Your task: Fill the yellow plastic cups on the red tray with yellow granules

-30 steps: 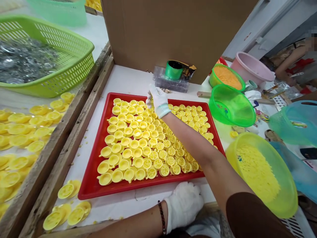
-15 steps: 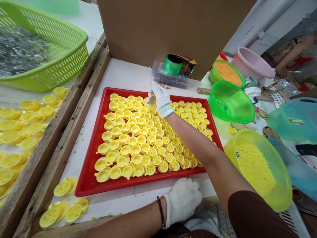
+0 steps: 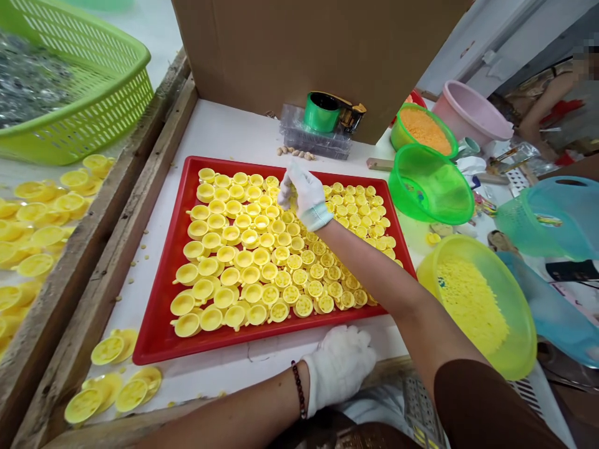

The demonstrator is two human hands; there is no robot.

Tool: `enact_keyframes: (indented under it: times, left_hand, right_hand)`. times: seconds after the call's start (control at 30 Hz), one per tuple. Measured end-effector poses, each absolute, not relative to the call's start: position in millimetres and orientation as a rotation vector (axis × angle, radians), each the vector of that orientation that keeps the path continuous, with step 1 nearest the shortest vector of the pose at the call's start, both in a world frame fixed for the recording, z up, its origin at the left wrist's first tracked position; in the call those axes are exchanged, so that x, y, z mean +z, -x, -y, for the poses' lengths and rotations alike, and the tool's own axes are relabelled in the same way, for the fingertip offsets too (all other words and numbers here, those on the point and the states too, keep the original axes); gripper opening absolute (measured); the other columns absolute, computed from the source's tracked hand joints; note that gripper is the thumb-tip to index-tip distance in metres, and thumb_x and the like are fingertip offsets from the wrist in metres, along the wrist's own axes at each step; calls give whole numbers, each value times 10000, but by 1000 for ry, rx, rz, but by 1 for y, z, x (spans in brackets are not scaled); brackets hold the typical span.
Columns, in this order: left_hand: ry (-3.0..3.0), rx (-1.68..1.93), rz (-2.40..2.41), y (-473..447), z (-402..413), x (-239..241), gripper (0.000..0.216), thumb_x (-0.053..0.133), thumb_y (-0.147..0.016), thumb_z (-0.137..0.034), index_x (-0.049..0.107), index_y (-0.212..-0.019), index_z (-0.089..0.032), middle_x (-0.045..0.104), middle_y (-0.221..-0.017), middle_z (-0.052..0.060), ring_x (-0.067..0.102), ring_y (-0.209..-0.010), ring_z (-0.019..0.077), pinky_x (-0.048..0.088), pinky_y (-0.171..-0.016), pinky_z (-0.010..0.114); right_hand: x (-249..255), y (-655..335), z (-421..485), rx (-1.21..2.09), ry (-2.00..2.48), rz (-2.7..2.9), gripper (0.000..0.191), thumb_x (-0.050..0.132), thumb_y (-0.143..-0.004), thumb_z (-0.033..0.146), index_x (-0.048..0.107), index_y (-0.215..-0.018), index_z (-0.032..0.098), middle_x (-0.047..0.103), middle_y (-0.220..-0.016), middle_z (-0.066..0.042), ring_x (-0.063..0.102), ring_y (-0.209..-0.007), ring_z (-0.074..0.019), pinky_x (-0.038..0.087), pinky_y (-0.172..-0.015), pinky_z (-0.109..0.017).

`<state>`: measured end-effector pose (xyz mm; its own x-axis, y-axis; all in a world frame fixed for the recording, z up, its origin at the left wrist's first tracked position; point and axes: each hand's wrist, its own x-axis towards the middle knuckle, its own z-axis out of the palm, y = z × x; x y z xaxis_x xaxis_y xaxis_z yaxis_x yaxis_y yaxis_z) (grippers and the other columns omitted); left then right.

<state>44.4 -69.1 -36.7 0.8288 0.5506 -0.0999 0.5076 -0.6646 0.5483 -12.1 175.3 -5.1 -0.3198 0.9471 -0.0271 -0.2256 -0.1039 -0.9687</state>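
A red tray (image 3: pixel 159 324) lies on the white table, filled with several small yellow plastic cups (image 3: pixel 243 249) in rows. My right hand (image 3: pixel 302 193), in a white glove, hovers over the far middle rows with its fingers pinched together; what it pinches is too small to make out. My left hand (image 3: pixel 339 365), also gloved, rests curled in a loose fist at the table's near edge, below the tray, with nothing visible in it. A yellow-green bowl (image 3: pixel 519 349) of small yellow pieces sits to the right of my right forearm.
A cardboard box (image 3: pixel 318 50) stands behind the tray, with a green tape roll (image 3: pixel 321 112) on a clear case. Green bowls (image 3: pixel 430 187) and a pink bowl (image 3: pixel 470 118) stand at right. A green basket (image 3: pixel 84 106) and loose yellow lids (image 3: pixel 107 386) lie left. Another person's arm (image 3: pixel 543 106) shows far right.
My right hand has drawn back a little from the tray's far edge toward the middle rows, still pinched. The left hand stays put. The view has shifted slightly.
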Motion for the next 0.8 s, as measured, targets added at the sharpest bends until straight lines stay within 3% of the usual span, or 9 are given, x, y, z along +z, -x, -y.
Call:
enact_keyframes:
  times: [0.3,0.57,0.8]
  left_hand:
    - [-2438,115,-798,-44,70,-36,157,540,-920,-172,695,-931,-151,644,-893,95,665,-869,264,514,-685,375]
    - [-2447,113,-768,-44,69,-37,135,561,-920,-194,693,-910,-164,645,-884,91,661,-851,269,497,-655,379]
    - [-2423,122,-772,-44,69,-37,164,546,-924,-190,707,-935,-157,658,-903,103,666,-853,278,511,-659,396]
  right_hand:
    - [13,2,-165,1631,1013,1162,636,580,-820,837,415,-738,228,358,-601,59,323,-444,-59,210,-392,-211]
    - [-5,16,-171,1584,879,1183,584,626,-819,792,473,-748,233,491,-632,41,458,-493,-87,322,-410,-227]
    - [-1,4,-160,1674,886,1149,561,615,-851,755,441,-744,231,438,-597,71,415,-450,-77,239,-393,-226]
